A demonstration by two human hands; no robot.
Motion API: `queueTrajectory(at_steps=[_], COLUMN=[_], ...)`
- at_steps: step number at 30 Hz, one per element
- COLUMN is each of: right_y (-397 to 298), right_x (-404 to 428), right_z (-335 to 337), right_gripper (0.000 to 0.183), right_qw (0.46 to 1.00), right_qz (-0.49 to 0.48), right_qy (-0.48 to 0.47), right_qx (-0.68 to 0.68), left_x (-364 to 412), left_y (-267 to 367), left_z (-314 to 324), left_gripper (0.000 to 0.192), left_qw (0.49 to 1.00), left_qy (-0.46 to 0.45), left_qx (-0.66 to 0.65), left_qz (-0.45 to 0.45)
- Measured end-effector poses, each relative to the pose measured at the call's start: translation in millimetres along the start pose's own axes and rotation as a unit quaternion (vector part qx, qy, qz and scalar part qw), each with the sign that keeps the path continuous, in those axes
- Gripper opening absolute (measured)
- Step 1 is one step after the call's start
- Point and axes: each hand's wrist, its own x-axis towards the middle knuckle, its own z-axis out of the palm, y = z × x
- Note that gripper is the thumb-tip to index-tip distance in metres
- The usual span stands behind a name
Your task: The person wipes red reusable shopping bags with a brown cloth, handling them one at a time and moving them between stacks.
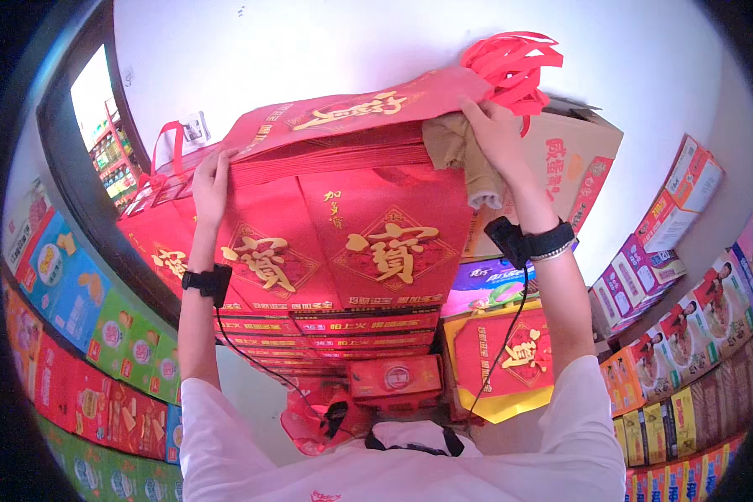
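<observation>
A stack of flat red gift bags (351,154) with gold characters lies on top of red cartons (389,251) in front of me. My left hand (211,188) grips the near left edge of the top bag (351,113), fingers over its rim. At the right end my right hand (492,132) holds the same bag's edge. A bunched brown cloth (445,141) is under that hand's fingers and hangs down beside the stack. The top bag is raised, with a dark gap below it. Red strap handles (511,69) fan out beyond my right hand.
Behind my right forearm stands a brown cardboard carton (577,163). Below it are a purple package (489,282) and a red-and-yellow bag (502,357). A red box (396,378) sits low near my body. Packaged goods line both sides; a doorway (100,125) opens at left.
</observation>
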Motion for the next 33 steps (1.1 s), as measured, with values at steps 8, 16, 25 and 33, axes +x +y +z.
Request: queueTrajectory(at_steps=[8, 16, 25, 33], right_y=[-15.7, -7.9, 0.6, 10.5], right_x=[-6.9, -17.9, -63.3, -65.7], right_z=[-1.4, -19.5, -2.6, 8.5], right_gripper=[0.04, 0.042, 0.057, 0.062], right_qw=[0.967, 0.998, 0.996, 0.995], right_qz=[-0.038, -0.03, 0.029, -0.053], right_qy=[-0.068, 0.0, -0.047, 0.057], right_qx=[-0.244, -0.046, -0.071, -0.061], left_x=[36.1, 30.8, 24.0, 22.9], left_y=[-61.3, -52.2, -41.7, -45.3], left_z=[7.2, 20.0, 20.3, 17.9], left_gripper=[0.043, 0.053, 0.05, 0.049], left_qw=[0.911, 0.926, 0.895, 0.959], left_qy=[0.042, 0.123, 0.162, 0.071], left_qx=[-0.351, -0.259, -0.366, -0.238], left_qz=[-0.212, -0.246, -0.199, -0.14])
